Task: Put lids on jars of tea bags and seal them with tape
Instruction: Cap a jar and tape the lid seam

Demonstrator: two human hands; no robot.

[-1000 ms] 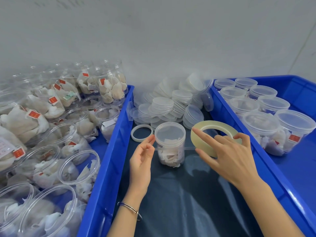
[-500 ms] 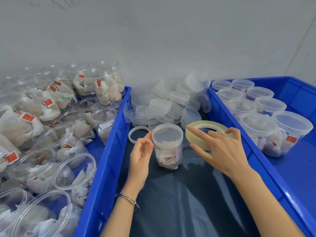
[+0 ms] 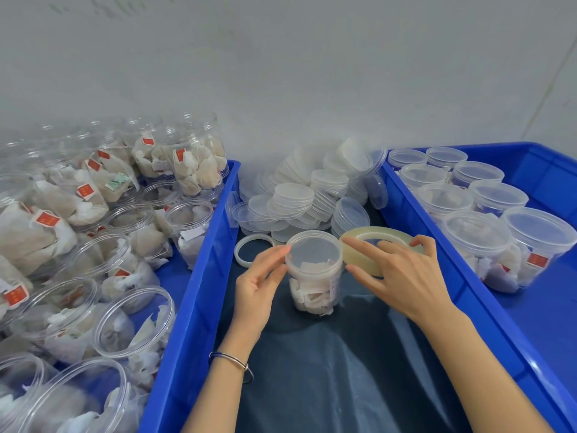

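Right hand [image 3: 402,276], gripping the tape roll [image 3: 374,245], has swung in tight against the lidded tea-bag jar [image 3: 313,273] on the dark sheet, left hand [image 3: 259,282] fingertips pressing its rim — sealing wrap looks underway.

Bright blue on both crates [image 3: 199,295], left and right. Clear plastic for the jars [image 3: 313,270], frosted white for the piled lids [image 3: 293,195]. Off-white tea bags [image 3: 309,298] with red tags [image 3: 46,219]. Pale yellowish tape roll [image 3: 362,256]. Dark, glossy sheet [image 3: 327,370] underneath. Grey wall [image 3: 281,73] behind.
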